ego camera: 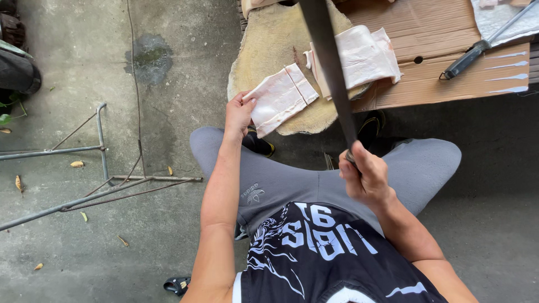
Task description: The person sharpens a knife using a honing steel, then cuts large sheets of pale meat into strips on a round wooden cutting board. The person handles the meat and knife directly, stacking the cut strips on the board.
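On the far side of the scene, a round, pale wooden chopping block (269, 50) is serving as the worktop, and two pale pink slabs of raw pork skin are lying on it. The nearer folded slab (281, 98) is hanging over the block's near edge, and the left hand (238, 115) is pinching its left corner between thumb and fingertips, the fingers curled closed on the skin. The larger folded slab (362, 56) is resting farther right, overlapping both the block and a flattened sheet of brown corrugated cardboard (443, 33) that is lying to the right of the block.

The right hand (365, 177) is closing in a full fist around the handle of a long, dark-bladed knife (331, 67), which is standing raised over the person's lap, its blade running up and away across the view and crossing in front of the larger slab. Whether the blade's tip is touching anything cannot be told, since it is running out of the top edge.

At the far right, a second knife with a black handle (469, 59) is lying on the cardboard, its blade pointing to the far right corner onto a whitish sheet (494, 19).

The person is sitting in grey trousers (292, 179) and a black printed top (325, 252) on a grey concrete floor (84, 56). To the left, a thin grey metal frame (101, 146) is lying on the floor, with a dark damp patch (149, 56) beyond it and a few dry leaves scattered about.
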